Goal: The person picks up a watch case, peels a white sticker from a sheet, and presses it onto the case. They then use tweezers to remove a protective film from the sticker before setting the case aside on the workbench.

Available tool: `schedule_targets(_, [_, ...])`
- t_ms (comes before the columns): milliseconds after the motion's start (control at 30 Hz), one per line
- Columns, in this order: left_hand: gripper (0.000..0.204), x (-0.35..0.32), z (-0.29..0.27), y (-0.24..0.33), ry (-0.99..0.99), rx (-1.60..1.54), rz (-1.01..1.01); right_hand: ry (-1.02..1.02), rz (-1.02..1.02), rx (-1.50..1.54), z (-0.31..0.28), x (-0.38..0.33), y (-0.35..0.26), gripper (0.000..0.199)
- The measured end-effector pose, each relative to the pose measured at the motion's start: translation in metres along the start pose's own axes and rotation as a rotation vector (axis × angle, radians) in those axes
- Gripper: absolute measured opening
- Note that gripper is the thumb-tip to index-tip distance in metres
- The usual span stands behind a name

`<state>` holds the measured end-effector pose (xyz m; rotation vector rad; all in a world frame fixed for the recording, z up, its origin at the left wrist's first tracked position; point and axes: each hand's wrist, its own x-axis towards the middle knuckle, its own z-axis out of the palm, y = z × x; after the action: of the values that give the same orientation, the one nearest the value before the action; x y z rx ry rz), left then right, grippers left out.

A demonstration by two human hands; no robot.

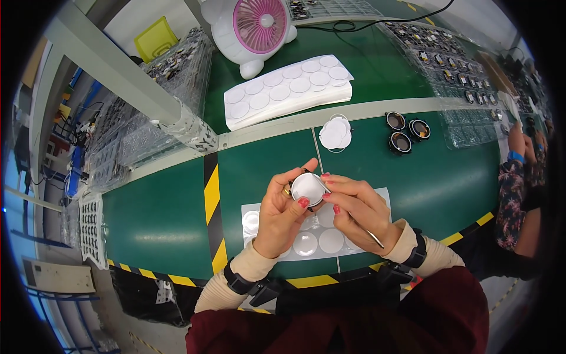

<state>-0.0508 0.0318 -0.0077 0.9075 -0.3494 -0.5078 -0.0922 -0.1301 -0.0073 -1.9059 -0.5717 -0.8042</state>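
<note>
Two hands meet over the green table. Left hand is curled around a small round part w/ white disc on top, thumb pressing its lower edge. Right hand pinches thin metal tweezers, tip touching the part's rim. Under both hands lies a sheet of round white stickers. Further away, approx. centre of table, a small pile of white discs, and right of it three dark round lenses. At the back, a stack of sticker sheets and a white-pink fan.
</note>
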Motion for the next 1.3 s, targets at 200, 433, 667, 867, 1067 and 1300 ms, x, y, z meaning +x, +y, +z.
schedule_targets(200, [0.041,0.001,0.001,0.0,0.011,0.006,0.014,0.003,0.016,0.019,0.0,-0.001,0.0,0.033])
schedule_targets(433, [0.042,0.003,0.002,0.003,0.034,0.016,0.088,0.008,0.02,0.042,0.0,0.0,0.0,0.031])
schedule_targets(667, [0.036,0.01,0.0,0.014,0.156,-0.056,-0.05,-0.041,0.036,0.024,0.0,-0.002,0.003,0.028])
schedule_targets(867, [0.03,0.011,-0.009,0.015,0.213,-0.018,-0.233,-0.077,0.098,0.09,-0.002,0.002,-0.001,0.025])
schedule_targets(1067, [0.025,0.01,-0.012,0.009,0.298,0.112,-0.205,-0.095,0.101,0.133,0.002,0.002,0.0,0.024])
schedule_targets(1300, [0.023,0.008,-0.005,0.013,0.261,0.074,-0.232,-0.193,0.149,0.149,0.003,0.004,0.002,0.024])
